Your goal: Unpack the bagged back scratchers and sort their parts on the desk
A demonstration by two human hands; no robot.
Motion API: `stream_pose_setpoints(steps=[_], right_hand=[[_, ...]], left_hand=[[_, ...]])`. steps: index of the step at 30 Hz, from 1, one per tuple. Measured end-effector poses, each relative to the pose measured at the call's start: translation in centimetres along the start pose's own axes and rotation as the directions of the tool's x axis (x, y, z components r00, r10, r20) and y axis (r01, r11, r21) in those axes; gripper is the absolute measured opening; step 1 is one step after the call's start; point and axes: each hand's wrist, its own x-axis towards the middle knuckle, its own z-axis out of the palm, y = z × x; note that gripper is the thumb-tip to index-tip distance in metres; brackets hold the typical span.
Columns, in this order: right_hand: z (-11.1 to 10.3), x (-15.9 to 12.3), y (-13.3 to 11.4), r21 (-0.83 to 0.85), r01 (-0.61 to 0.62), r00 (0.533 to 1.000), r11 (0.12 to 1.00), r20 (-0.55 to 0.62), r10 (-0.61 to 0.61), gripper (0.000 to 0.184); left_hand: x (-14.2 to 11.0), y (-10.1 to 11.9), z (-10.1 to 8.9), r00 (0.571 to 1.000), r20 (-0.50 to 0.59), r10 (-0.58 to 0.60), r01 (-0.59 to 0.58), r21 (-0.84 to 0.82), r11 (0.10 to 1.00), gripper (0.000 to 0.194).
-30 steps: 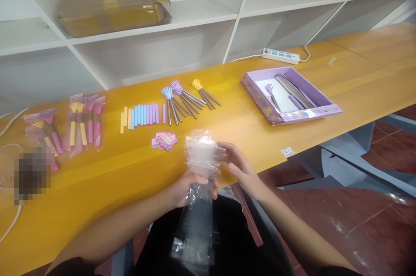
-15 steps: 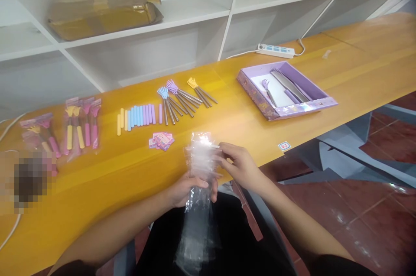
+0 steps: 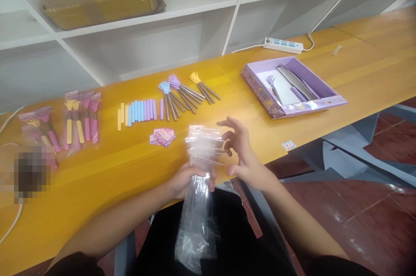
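Observation:
My left hand [image 3: 188, 178] grips a stack of clear plastic bags [image 3: 198, 198], thumb on top and fingers beneath. The bags hang down over my lap, and their upper ends fan out above the table's front edge. Just right of those ends, my right hand [image 3: 239, 148] is open, its fingers spread and curved. Beyond the bags lies a small pile of pink printed cards [image 3: 163, 137]. Farther back are a row of yellow, blue and purple handle sleeves [image 3: 141, 111] and several hand-shaped back scratchers with metal rods, in blue [image 3: 164, 88], purple [image 3: 174, 81] and yellow [image 3: 195, 78].
Bagged back scratchers [image 3: 82, 120] lie at the left. A purple box [image 3: 256, 92] holding a purple scratcher stands at the right, with a power strip [image 3: 284, 45] behind it. White shelves with a taped carton [image 3: 100, 1] rise behind the wooden table [image 3: 107, 176].
My right hand has come away from the bag ends, and its fingers have spread apart. The bags' top ends are more fanned out. My left hand keeps its grip.

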Motion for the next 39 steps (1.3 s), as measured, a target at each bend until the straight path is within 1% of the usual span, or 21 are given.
stream_pose_setpoints(steps=[1,2,3,4,7,8,9,12,14,16,19,21,24,27,30,32,34,36,37,39], right_hand=[[0.1,0.0,-0.1,-0.085,0.031,0.999,0.996,-0.004,-0.032,0.124],[0.2,0.1,-0.3,-0.168,0.061,0.998,0.984,-0.005,-0.063,0.127],[0.4,0.3,-0.4,-0.240,0.093,0.995,0.966,-0.004,-0.097,0.122],[0.5,0.4,-0.5,-0.300,0.125,0.991,0.946,-0.002,-0.132,0.109],[0.9,0.9,-0.5,-0.412,0.211,0.966,0.886,-0.053,-0.255,0.047],[1.0,1.0,-0.5,-0.422,0.230,0.957,0.877,-0.067,-0.284,0.033],[1.1,1.1,-0.4,-0.418,0.237,0.954,0.877,-0.073,-0.292,0.026],[1.2,1.1,-0.3,-0.363,0.209,0.968,0.908,-0.054,-0.245,0.025],[1.2,1.0,-0.3,-0.336,0.182,0.976,0.924,-0.054,-0.212,0.019],[1.3,1.0,-0.2,-0.313,0.156,0.981,0.937,-0.057,-0.183,0.012],[1.4,0.8,0.2,-0.290,0.110,0.991,0.951,-0.040,-0.127,0.011],[1.7,0.7,0.5,-0.288,0.092,0.994,0.953,-0.025,-0.103,0.012],[2.0,0.4,0.6,-0.282,0.078,0.997,0.956,-0.007,-0.083,0.022],[2.2,0.0,0.3,-0.310,0.104,0.994,0.945,0.016,-0.104,0.034],[2.5,-0.3,0.3,-0.355,0.130,0.991,0.926,0.049,-0.121,0.041],[2.9,-0.4,0.5,-0.359,0.093,0.995,0.928,0.006,-0.097,0.036],[3.4,-0.4,0.9,-0.325,0.015,0.994,0.946,-0.098,-0.050,0.031],[3.8,-0.2,1.2,-0.272,-0.041,0.982,0.962,-0.189,-0.011,0.025],[4.0,-0.2,1.3,-0.254,-0.050,0.978,0.966,-0.210,-0.004,0.020],[4.1,0.0,1.4,-0.248,-0.034,0.977,0.968,-0.211,-0.020,0.007]], left_hand=[[0.0,0.0,0.1,1.000,-0.027,0.003,-0.002,0.007,1.000,0.026],[0.0,0.1,0.1,0.999,-0.049,0.008,-0.008,0.012,1.000,0.027],[0.0,0.2,0.2,0.998,-0.058,0.012,-0.011,0.016,1.000,0.027],[0.0,0.3,0.2,0.998,-0.054,0.012,-0.011,0.020,1.000,0.027],[0.0,0.5,0.3,1.000,-0.013,-0.015,0.016,0.038,0.999,0.027],[0.0,0.6,0.3,1.000,-0.005,-0.020,0.020,0.044,0.999,0.027],[-0.1,0.7,0.3,1.000,-0.003,-0.019,0.019,0.050,0.999,0.026],[0.0,0.6,0.1,1.000,0.015,-0.004,0.003,0.066,0.998,0.027],[0.0,0.5,-0.1,0.999,0.052,0.013,-0.016,0.072,0.997,0.031],[0.0,0.4,-0.4,0.995,0.098,0.034,-0.040,0.062,0.997,0.037],[0.1,0.4,-0.7,0.987,0.145,0.064,-0.069,0.035,0.997,0.048],[0.1,0.3,-0.6,0.985,0.150,0.091,-0.096,0.027,0.995,0.057],[0.1,0.1,-0.3,0.984,0.117,0.133,-0.137,0.030,0.990,0.061],[0.1,-0.1,0.1,0.990,0.061,0.126,-0.129,0.044,0.991,0.061],[0.1,-0.4,0.3,0.990,0.047,0.130,-0.133,0.065,0.989,0.066],[0.1,-0.5,0.3,0.987,0.070,0.146,-0.151,0.083,0.985,0.072],[0.2,-0.7,0.1,0.982,0.107,0.158,-0.169,0.099,0.981,0.080],[0.5,-0.8,-0.3,0.976,0.144,0.161,-0.177,0.104,0.979,0.089],[0.6,-0.9,-0.4,0.975,0.158,0.156,-0.173,0.100,0.980,0.095],[0.8,-0.9,-0.7,0.978,0.157,0.137,-0.152,0.087,0.985,0.102]])
